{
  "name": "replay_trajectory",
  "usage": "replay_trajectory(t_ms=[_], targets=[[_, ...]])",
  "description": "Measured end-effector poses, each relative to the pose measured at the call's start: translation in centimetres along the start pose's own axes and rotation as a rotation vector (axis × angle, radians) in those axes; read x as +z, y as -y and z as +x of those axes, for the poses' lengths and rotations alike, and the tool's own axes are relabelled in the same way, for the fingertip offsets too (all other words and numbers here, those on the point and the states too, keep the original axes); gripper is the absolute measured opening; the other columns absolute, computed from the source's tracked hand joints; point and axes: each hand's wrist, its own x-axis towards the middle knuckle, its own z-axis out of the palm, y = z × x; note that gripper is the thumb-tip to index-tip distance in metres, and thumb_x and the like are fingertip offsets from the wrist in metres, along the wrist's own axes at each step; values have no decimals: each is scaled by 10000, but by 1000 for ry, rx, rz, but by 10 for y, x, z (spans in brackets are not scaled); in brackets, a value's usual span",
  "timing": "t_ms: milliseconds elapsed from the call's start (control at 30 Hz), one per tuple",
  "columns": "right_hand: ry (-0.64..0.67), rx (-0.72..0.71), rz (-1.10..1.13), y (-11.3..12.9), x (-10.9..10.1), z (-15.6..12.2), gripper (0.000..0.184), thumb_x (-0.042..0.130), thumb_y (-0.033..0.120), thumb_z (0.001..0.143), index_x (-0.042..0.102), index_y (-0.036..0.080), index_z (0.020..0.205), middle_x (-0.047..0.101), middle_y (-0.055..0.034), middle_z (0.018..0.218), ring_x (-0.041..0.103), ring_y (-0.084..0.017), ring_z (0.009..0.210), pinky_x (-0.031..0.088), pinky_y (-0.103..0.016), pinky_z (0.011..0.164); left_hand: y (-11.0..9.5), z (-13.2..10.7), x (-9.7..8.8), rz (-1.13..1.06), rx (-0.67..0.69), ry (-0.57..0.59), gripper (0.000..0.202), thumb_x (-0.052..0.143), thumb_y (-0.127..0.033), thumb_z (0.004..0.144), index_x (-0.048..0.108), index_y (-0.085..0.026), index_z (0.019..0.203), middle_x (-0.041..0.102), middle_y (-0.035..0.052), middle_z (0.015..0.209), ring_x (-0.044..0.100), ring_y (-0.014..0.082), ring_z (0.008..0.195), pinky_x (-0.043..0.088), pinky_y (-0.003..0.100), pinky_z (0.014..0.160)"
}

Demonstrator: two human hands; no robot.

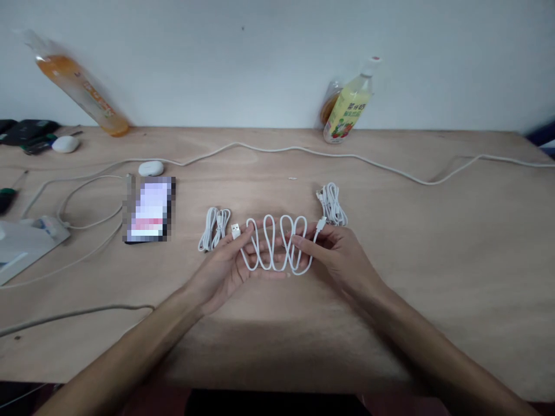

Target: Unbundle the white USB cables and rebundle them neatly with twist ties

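Note:
A white USB cable [277, 245] lies folded into several zigzag loops on the wooden table [390, 277], between my two hands. My left hand [225, 268] lies palm up under the left loops, thumb pinching the cable near its USB plug [235, 230]. My right hand [336, 251] pinches the right end of the loops, the small plug [321, 222] sticking up just above its fingers. A coiled white cable [214, 228] rests just left of my left hand. Another coiled white cable [332, 203] sits just beyond my right hand.
A phone [150, 211] lies to the left, a white earbud case [151, 168] behind it. A long white cord [303, 151] runs across the table's back. Two drink bottles [347, 107] [82, 86] stand against the wall. Papers and small items crowd the left edge.

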Motion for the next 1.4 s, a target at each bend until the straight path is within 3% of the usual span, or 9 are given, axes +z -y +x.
replay_trajectory(t_ms=[967, 1400], targets=[[-6, 1, -7, 0, 1, 0, 276, 899, 509, 814, 856, 240, 857, 804, -34, 806, 655, -155, 636, 561, -298, 602, 1, 0, -1, -16, 0, 17, 382, 415, -220, 1165, 670, -135, 1437, 851, 189, 1101, 854, 286, 993, 715, 464, 898], [-2, 14, -6, 1, 1, -1, 276, 903, 504, 813, 856, 239, 875, 807, -37, 816, 663, -161, 647, 559, -308, 619, 1, 0, 0, -35, -9, 1, 382, 425, -224, 1163, 691, -108, 1410, 841, 223, 1158, 852, 312, 1025, 716, 486, 900]])
